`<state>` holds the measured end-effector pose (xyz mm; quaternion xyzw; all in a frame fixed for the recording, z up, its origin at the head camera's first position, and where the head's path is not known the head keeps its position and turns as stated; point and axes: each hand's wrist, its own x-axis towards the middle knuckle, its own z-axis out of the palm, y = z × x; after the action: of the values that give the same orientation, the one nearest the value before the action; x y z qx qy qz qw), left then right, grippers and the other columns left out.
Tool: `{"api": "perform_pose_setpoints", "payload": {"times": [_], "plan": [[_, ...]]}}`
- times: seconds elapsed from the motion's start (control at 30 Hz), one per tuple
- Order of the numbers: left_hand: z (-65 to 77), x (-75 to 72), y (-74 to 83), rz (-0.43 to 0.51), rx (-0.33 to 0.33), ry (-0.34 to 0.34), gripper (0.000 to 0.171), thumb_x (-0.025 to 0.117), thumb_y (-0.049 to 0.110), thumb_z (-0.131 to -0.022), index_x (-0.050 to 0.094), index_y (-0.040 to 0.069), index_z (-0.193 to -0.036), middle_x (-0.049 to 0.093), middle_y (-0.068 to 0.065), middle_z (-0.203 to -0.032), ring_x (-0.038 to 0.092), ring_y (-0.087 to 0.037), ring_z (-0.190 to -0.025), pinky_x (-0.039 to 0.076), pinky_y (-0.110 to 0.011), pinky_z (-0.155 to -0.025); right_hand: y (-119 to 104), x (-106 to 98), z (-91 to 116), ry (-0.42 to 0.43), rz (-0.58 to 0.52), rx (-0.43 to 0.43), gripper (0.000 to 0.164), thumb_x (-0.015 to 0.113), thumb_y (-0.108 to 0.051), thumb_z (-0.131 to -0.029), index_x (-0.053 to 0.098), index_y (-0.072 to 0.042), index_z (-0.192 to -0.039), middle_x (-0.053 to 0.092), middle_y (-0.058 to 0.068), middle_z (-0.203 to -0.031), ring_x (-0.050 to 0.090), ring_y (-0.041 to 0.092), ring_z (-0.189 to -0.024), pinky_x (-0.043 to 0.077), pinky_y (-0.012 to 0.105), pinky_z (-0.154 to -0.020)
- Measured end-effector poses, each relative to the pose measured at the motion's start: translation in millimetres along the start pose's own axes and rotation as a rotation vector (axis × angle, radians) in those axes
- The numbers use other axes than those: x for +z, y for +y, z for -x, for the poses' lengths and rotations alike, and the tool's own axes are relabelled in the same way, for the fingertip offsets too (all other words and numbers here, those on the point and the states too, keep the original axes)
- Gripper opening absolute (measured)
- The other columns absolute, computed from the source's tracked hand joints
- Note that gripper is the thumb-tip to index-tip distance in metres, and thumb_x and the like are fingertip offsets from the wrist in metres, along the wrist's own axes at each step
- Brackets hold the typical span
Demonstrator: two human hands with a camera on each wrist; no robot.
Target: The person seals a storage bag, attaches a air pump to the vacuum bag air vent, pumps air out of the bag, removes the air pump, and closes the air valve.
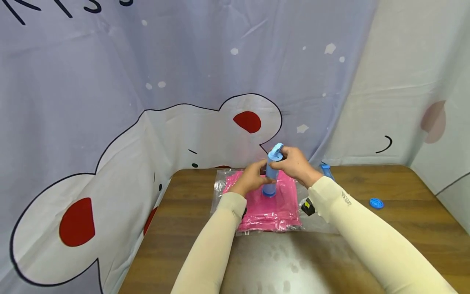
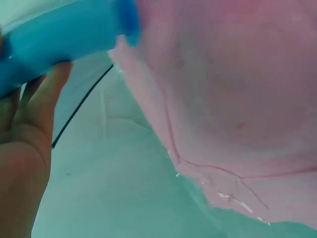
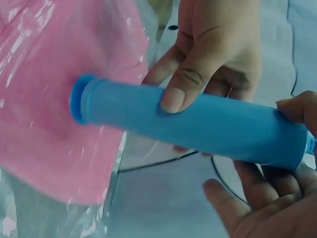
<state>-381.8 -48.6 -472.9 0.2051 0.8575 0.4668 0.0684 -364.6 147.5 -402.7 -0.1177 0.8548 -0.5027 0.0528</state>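
Observation:
A blue hand pump (image 1: 269,188) stands upright with its base on a clear plastic bag (image 1: 218,184) that has something pink (image 1: 266,212) folded flat inside. My left hand (image 1: 251,178) holds the middle of the pump's barrel, thumb on the near side in the right wrist view. Higher up, my right hand (image 1: 295,165) grips the barrel's top end, just below the light blue handle (image 1: 276,150). The pump's barrel (image 3: 133,106) and its flared base on the pink bag show well in the right wrist view. Whatever lies under that base is hidden.
A round blue cap (image 1: 376,203) lies on the wooden table (image 1: 400,228) at the right. Another blue plastic piece (image 1: 327,170) sits near the back edge, partly behind my right forearm. A printed curtain (image 1: 176,134) hangs directly behind the table.

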Motion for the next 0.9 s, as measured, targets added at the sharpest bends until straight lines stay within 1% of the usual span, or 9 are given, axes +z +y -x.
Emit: {"api": "perform_pose_setpoints", "payload": {"times": [0.1, 0.17, 0.23, 0.37, 0.5, 0.6, 0.67, 0.8, 0.9], "plan": [[1.1, 6.0, -4.0, -0.025, -0.01, 0.072, 0.06, 0.092, 0.009, -0.096, 0.068, 0.01, -0.15, 0.078, -0.015, -0.146, 0.076, -0.038, -0.139, 0.064, -0.049, -0.117, 6, 1, 0, -0.031, 0.004, 0.009, 0.055, 0.08, -0.024, -0.104, 0.066, 0.002, -0.15, 0.074, 0.027, -0.149, 0.069, 0.04, -0.141, 0.057, 0.055, -0.122], [0.9, 11.0, -4.7, -0.051, -0.022, 0.124, 0.059, 0.096, 0.013, -0.093, 0.07, 0.011, -0.147, 0.08, -0.014, -0.143, 0.079, -0.036, -0.134, 0.066, -0.048, -0.112, 11, 3, 1, -0.033, 0.008, 0.021, 0.064, 0.08, -0.03, -0.106, 0.059, 0.001, -0.158, 0.069, 0.027, -0.155, 0.065, 0.044, -0.147, 0.055, 0.06, -0.125], [0.6, 16.2, -4.0, -0.11, -0.041, 0.177, 0.059, 0.098, 0.02, -0.091, 0.07, 0.011, -0.142, 0.082, -0.013, -0.138, 0.081, -0.034, -0.128, 0.069, -0.046, -0.108, 12, 4, 2, 0.0, 0.003, 0.028, 0.074, 0.082, -0.037, -0.105, 0.053, -0.001, -0.163, 0.067, 0.026, -0.156, 0.064, 0.045, -0.147, 0.055, 0.061, -0.124], [-0.4, 25.1, -0.9, -0.234, -0.08, 0.277, 0.063, 0.101, 0.031, -0.089, 0.069, 0.011, -0.139, 0.084, -0.013, -0.132, 0.082, -0.032, -0.123, 0.069, -0.045, -0.105, 8, 9, 5, 0.096, 0.031, 0.016, 0.076, 0.086, -0.051, -0.1, 0.057, -0.003, -0.151, 0.072, 0.021, -0.144, 0.07, 0.039, -0.135, 0.061, 0.055, -0.114], [-1.4, 31.3, 1.2, -0.304, -0.1, 0.334, 0.065, 0.102, 0.035, -0.087, 0.07, 0.012, -0.138, 0.085, -0.012, -0.13, 0.082, -0.031, -0.124, 0.067, -0.046, -0.108, 3, 11, 5, 0.155, 0.1, -0.016, 0.065, 0.087, -0.051, -0.1, 0.061, -0.003, -0.136, 0.076, 0.019, -0.131, 0.075, 0.037, -0.123, 0.063, 0.047, -0.101], [-1.9, 33.3, 1.0, -0.302, -0.103, 0.329, 0.066, 0.102, 0.036, -0.086, 0.069, 0.012, -0.138, 0.084, -0.012, -0.132, 0.08, -0.032, -0.125, 0.066, -0.046, -0.109, 2, 10, 5, 0.178, 0.151, -0.035, 0.054, 0.088, -0.044, -0.1, 0.065, -0.003, -0.128, 0.079, 0.019, -0.122, 0.076, 0.035, -0.112, 0.061, 0.041, -0.093], [-1.1, 31.9, -0.3, -0.267, -0.106, 0.301, 0.068, 0.103, 0.033, -0.086, 0.067, 0.012, -0.14, 0.082, -0.012, -0.134, 0.08, -0.033, -0.126, 0.066, -0.047, -0.109, 1, 9, 4, 0.175, 0.181, -0.053, 0.047, 0.088, -0.038, -0.101, 0.069, -0.002, -0.124, 0.08, 0.017, -0.117, 0.075, 0.032, -0.105, 0.059, 0.036, -0.088], [4.4, 23.4, -5.6, -0.11, -0.11, 0.189, 0.082, 0.101, 0.024, -0.088, 0.059, 0.014, -0.158, 0.071, -0.015, -0.156, 0.073, -0.038, -0.141, 0.064, -0.052, -0.116, -1, 6, 2, 0.133, 0.219, -0.089, 0.029, 0.083, -0.027, -0.099, 0.073, -0.003, -0.113, 0.077, 0.011, -0.1, 0.067, 0.025, -0.088, 0.054, 0.032, -0.077], [8.5, 15.5, -9.0, 0.008, -0.087, 0.126, 0.087, 0.096, 0.02, -0.093, 0.053, 0.016, -0.168, 0.061, -0.014, -0.17, 0.064, -0.041, -0.154, 0.057, -0.056, -0.125, -2, 4, 2, 0.101, 0.206, -0.094, 0.026, 0.081, -0.022, -0.097, 0.074, -0.001, -0.111, 0.076, 0.011, -0.097, 0.063, 0.023, -0.085, 0.053, 0.032, -0.076]]}}
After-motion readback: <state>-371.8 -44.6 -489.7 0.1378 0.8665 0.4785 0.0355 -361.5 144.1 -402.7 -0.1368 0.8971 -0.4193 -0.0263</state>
